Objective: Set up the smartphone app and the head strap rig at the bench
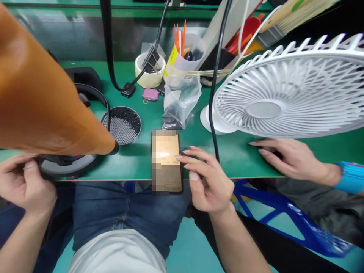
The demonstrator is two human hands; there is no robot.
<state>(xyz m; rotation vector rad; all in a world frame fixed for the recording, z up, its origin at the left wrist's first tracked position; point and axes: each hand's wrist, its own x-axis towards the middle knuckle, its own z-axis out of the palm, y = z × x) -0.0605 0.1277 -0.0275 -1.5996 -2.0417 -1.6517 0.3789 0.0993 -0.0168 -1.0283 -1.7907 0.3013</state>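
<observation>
1. A phone (pixel 166 161) lies flat at the front edge of the green mat (pixel 236 155). It looks whole (its lit screen is too blurred to read).
2. The right hand (pixel 210 178) is beside it, with bent fingers (pixel 193 175) open, not gripping.
3. The left hand (pixel 24 182) pinches by a round dark thing (pixel 68 167), maybe holding it; I can't tell.
4. A co-worker's hand (pixel 295 159) rests near a white fan (pixel 284 98).
</observation>
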